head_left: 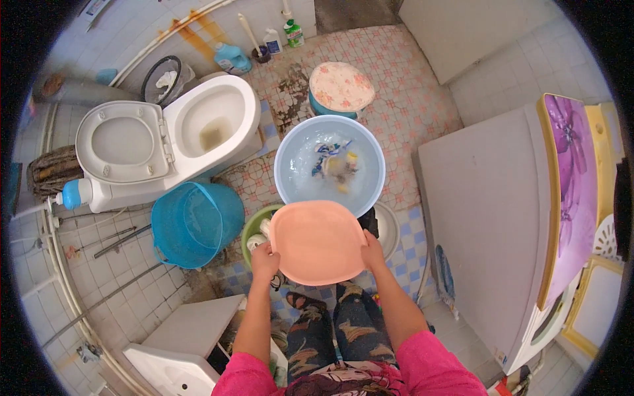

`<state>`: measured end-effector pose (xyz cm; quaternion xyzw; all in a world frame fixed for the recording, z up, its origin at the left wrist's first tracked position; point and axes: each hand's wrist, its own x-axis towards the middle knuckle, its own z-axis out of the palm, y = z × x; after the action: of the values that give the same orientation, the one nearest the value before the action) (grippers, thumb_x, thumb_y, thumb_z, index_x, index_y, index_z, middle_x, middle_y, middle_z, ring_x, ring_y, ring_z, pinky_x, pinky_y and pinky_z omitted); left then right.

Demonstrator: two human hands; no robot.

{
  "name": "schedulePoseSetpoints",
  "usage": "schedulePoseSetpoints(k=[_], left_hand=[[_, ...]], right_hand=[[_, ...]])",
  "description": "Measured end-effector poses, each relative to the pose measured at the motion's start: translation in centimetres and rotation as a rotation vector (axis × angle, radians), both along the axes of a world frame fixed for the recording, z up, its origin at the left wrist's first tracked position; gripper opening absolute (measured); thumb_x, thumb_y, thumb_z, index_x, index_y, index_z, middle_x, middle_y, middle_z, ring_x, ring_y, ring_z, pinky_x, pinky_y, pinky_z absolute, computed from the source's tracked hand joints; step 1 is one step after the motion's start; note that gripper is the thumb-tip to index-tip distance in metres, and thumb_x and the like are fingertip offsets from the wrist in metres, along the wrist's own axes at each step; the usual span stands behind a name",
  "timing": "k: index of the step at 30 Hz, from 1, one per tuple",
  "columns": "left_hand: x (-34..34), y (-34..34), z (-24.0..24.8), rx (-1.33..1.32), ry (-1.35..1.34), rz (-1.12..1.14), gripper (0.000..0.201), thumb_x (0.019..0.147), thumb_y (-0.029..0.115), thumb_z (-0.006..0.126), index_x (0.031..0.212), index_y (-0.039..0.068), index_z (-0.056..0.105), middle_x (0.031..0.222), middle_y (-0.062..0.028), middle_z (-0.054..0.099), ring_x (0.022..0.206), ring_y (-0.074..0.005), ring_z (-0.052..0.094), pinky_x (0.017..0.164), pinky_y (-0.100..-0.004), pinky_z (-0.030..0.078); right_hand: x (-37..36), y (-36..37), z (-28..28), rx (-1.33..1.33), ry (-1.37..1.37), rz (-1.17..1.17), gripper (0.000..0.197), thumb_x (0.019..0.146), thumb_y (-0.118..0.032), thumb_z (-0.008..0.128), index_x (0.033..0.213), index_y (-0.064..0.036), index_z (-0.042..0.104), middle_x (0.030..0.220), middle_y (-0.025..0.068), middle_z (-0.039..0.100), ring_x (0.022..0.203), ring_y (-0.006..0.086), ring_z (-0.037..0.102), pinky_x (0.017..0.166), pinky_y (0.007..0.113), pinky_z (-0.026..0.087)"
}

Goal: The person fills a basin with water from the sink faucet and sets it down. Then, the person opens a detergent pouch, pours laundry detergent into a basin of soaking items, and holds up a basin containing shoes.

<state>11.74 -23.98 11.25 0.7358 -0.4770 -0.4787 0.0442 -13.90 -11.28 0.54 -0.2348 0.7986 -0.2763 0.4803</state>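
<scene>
A peach-coloured plastic basin (318,245) is held level in front of my legs, and nothing shows inside it. My left hand (265,263) grips its left rim, and my right hand (373,252) grips the right rim. Just beyond it is a larger light blue basin (292,173) holding water, with a blurred blue, yellow and pale bundle (338,165), perhaps cloth, in the middle. The peach basin overlaps the near edge of the blue one in view. Beneath, partly hidden, are a green basin (248,231) with white items and a whitish round basin (394,231).
To the left stand a toilet (247,109) with its lid raised and a blue bucket (173,228). A stool with a floral top (341,86) is at the far side. A washing machine with a purple panel (568,171) fills the right. Cleaning bottles (231,59) line the wall.
</scene>
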Motion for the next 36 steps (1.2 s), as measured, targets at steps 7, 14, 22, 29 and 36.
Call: schedulePoseSetpoints(k=[7, 14, 22, 29, 36], left_hand=[[-0.4, -1.8, 0.1, -0.097, -0.105, -0.073, 0.038, 0.068, 0.003, 0.053, 0.106, -0.003, 0.054, 0.079, -0.0164, 0.063, 0.067, -0.0203, 0.062, 0.059, -0.0309, 0.047], [-1.3, -3.5, 1.3, -0.174, -0.105, -0.126, 0.035, 0.069, 0.011, 0.057, 0.102, -0.002, 0.058, 0.080, -0.0170, 0.063, 0.072, -0.0204, 0.062, 0.065, -0.0302, 0.048], [-1.9, -5.3, 1.6, -0.188, -0.116, -0.095, 0.032, 0.073, 0.016, 0.056, 0.101, 0.002, 0.059, 0.084, -0.0162, 0.063, 0.074, -0.0239, 0.062, 0.065, -0.0313, 0.047], [-2.5, -6.3, 1.8, -0.214, -0.122, -0.102, 0.032, 0.075, 0.021, 0.059, 0.098, -0.001, 0.059, 0.083, -0.0165, 0.063, 0.074, -0.0212, 0.062, 0.065, -0.0294, 0.047], [-2.3, -6.3, 2.0, -0.236, -0.132, -0.094, 0.033, 0.076, 0.024, 0.059, 0.097, -0.002, 0.059, 0.081, -0.0145, 0.064, 0.073, -0.0189, 0.062, 0.065, -0.0283, 0.047]], right_hand=[[0.3, -1.9, 1.3, 0.086, -0.145, -0.044, 0.048, 0.073, 0.004, 0.041, 0.120, 0.0018, 0.041, 0.120, 0.0176, 0.046, 0.111, 0.0276, 0.044, 0.092, 0.032, 0.033], [0.3, -2.7, 1.6, 0.128, -0.230, -0.084, 0.044, 0.068, 0.005, 0.039, 0.111, -0.0002, 0.051, 0.104, 0.0170, 0.056, 0.097, 0.0272, 0.053, 0.081, 0.031, 0.040], [0.5, -2.9, 0.5, 0.174, -0.249, -0.028, 0.034, 0.067, 0.004, 0.042, 0.098, 0.0021, 0.057, 0.088, 0.0159, 0.061, 0.079, 0.0262, 0.057, 0.069, 0.032, 0.043], [0.6, -2.6, -1.0, 0.188, -0.267, -0.035, 0.024, 0.066, -0.001, 0.046, 0.084, 0.0030, 0.060, 0.071, 0.0126, 0.060, 0.063, 0.0220, 0.056, 0.058, 0.034, 0.042], [0.6, -2.5, -1.1, 0.356, -0.341, 0.055, 0.023, 0.064, -0.003, 0.046, 0.080, 0.0041, 0.060, 0.068, 0.0117, 0.058, 0.060, 0.0221, 0.054, 0.055, 0.034, 0.042]])
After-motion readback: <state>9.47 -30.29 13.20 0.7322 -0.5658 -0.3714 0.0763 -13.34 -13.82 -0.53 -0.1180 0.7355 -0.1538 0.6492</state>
